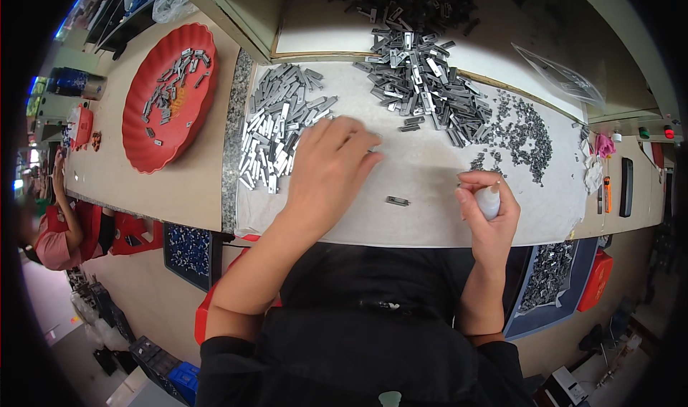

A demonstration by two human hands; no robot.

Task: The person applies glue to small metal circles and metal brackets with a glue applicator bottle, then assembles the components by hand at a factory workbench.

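My right hand (pixel 491 213) is closed around a small whitish bottle-like tool (pixel 489 202) with a tan tip. Its thumb and index finger come together at the left, where a tiny dark bit may sit between them. At the right edge of a pile of shiny metal clips (pixel 276 131), my left hand (pixel 326 170) has its fingers curved and its thumb near the index fingertip. Something small and dark shows between those two, too small to name. A single metal clip (pixel 398 200) lies on the white work surface (pixel 423 221) between my hands.
A larger heap of grey clips (pixel 430 84) spills from the shelf opening, beside scattered tiny dark parts (pixel 527 135). A red scalloped tray (pixel 136 135) with several clips stands left. An orange cutter (pixel 608 194) lies right. Bins (pixel 512 324) flank my lap. Another person (pixel 61 242) sits far left.
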